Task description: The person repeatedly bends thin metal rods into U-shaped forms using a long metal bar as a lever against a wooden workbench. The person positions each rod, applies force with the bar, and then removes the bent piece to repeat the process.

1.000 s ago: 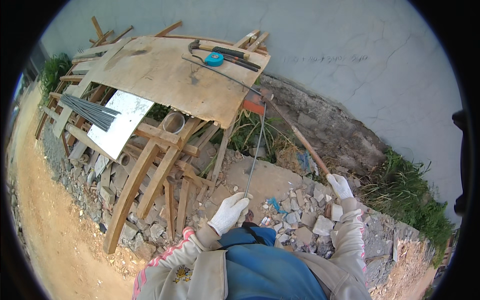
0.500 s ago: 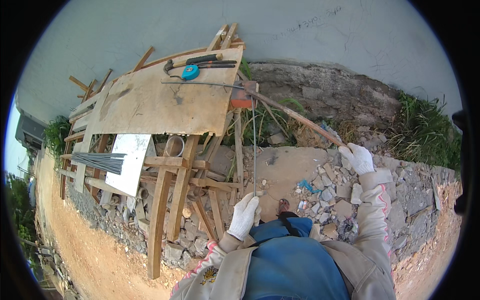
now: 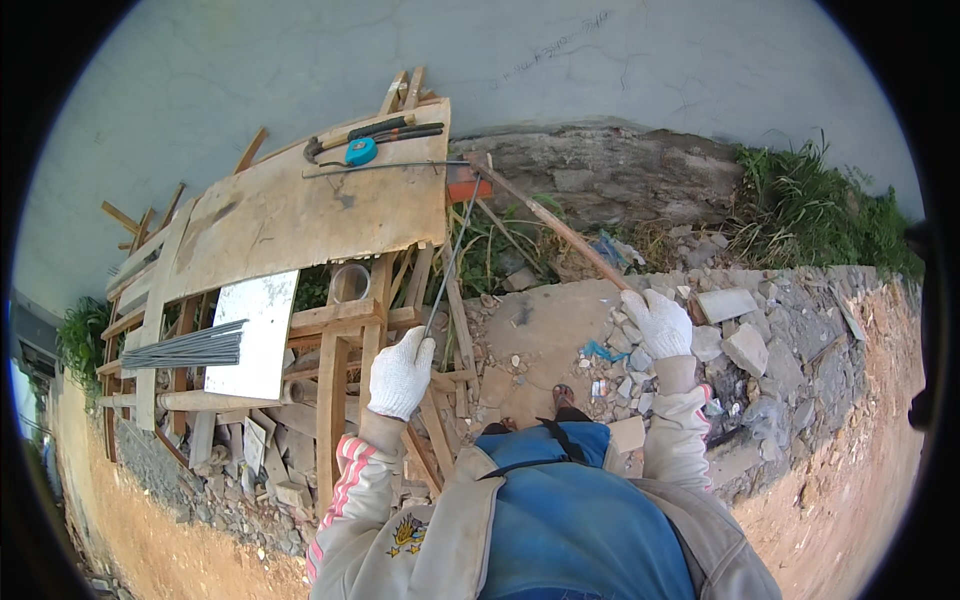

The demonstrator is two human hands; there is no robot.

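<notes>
My left hand [image 3: 400, 372] grips a thin steel rod [image 3: 447, 275] running up to an orange block [image 3: 464, 192] at the plywood's right edge, where it meets a rod lying across the board. My right hand [image 3: 655, 322] grips a long rusty bar [image 3: 575, 240], whose far end rests at that block. Both hands wear white knit gloves. On the plywood [image 3: 260, 230] lie a turquoise tape measure [image 3: 361, 152], a hammer [image 3: 311, 150] and dark-handled tools [image 3: 415, 130].
A bundle of steel rods [image 3: 180, 350] rests over a white sheet [image 3: 250, 375] on timber framing [image 3: 330, 320]. Broken rubble [image 3: 745, 350] surrounds my sandalled feet [image 3: 562, 398]. Weeds [image 3: 800, 210] grow along a cracked grey wall [image 3: 700, 60].
Over the last half second both hands have swung left, with the held rod now slanting and the bar steeper toward me. The whole view has also rotated since a second ago.
</notes>
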